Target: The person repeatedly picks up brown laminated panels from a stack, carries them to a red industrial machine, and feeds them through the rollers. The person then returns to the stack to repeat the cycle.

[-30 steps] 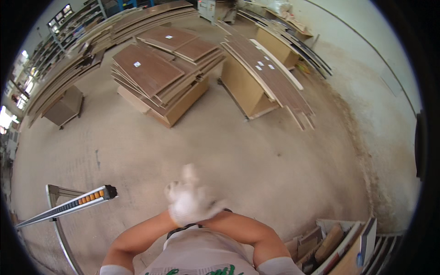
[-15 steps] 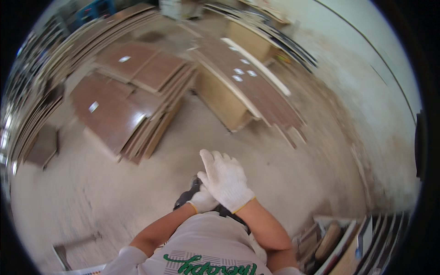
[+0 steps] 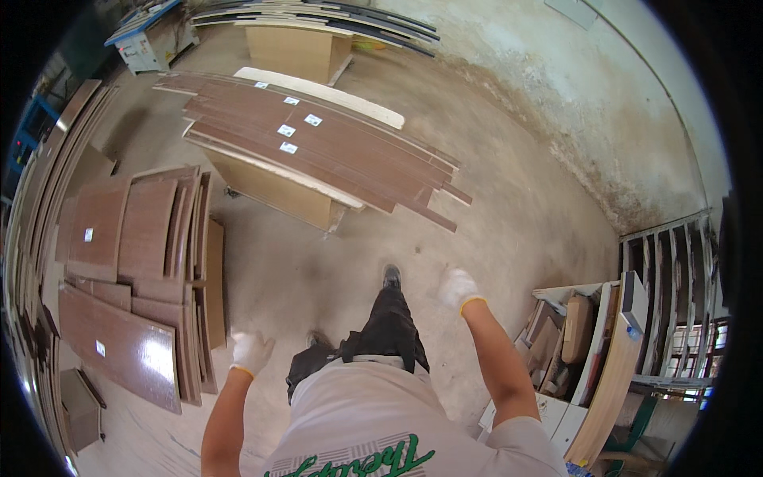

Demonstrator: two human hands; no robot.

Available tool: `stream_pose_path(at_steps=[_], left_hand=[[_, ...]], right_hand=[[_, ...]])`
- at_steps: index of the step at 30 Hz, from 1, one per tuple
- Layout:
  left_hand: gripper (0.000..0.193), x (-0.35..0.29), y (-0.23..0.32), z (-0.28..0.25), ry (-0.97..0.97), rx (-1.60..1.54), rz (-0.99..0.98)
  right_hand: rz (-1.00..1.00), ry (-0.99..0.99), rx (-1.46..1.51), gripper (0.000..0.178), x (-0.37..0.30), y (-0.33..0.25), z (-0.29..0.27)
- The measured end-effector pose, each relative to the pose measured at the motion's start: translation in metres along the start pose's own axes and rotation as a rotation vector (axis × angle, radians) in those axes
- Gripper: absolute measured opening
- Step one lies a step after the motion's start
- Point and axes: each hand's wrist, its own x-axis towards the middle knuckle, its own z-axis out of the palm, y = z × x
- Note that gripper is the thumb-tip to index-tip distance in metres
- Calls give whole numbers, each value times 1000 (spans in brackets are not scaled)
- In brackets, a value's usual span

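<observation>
My left hand (image 3: 250, 352), in a white knit glove with a yellow cuff, hangs beside the stack of brown panels (image 3: 147, 274). Its thumb stands apart from the fingers, and it holds nothing. Out in front on the other side, over the bare concrete floor, is my right hand (image 3: 458, 288) in a matching glove. Motion smears its fingers, so their pose is unclear; no object shows in it. The two hands are wide apart and touch nothing that I can see. Below them are my dark trousers (image 3: 385, 326), with one shoe forward.
Long brown boards (image 3: 342, 151) with white labels lie on a wooden base ahead. Behind them, dark strips (image 3: 318, 12) rest on another base. A bin of offcuts (image 3: 568, 342) and a metal rack (image 3: 671, 294) stand at right by the stained wall (image 3: 572, 95). A blue-topped machine (image 3: 143, 40) is far left.
My hands were together in front of me, one glove against the other; now they are apart at either side. The view has turned right, so the panels and boards sit farther left.
</observation>
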Motion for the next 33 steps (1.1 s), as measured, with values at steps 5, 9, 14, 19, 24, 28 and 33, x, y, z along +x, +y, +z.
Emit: stream_pose_path(at_steps=[5,9,14,19,24,28,33], left_hand=[[60,31,57,9,-130,49,-101],[58,67,119,17,-163,-68,-185],[18,117,220,-20,-274,-32,-71],[13,180,299,-85,-107,40,203],[14,216,304,-103,-203,51,59],[15,244,309,-112,-160,25,4],[27,325,360,-125,-303,17,-26]], right_hand=[[44,197,10,93,158,64,-51],[44,215,153,107,316,110,-107],[-125,173,34,115,459,127,-137],[-272,-205,54,120,518,132,-169],[-397,-271,18,119,545,133,-184],[-401,-147,57,116,549,121,-172],[-287,-41,110,108,547,96,-159]])
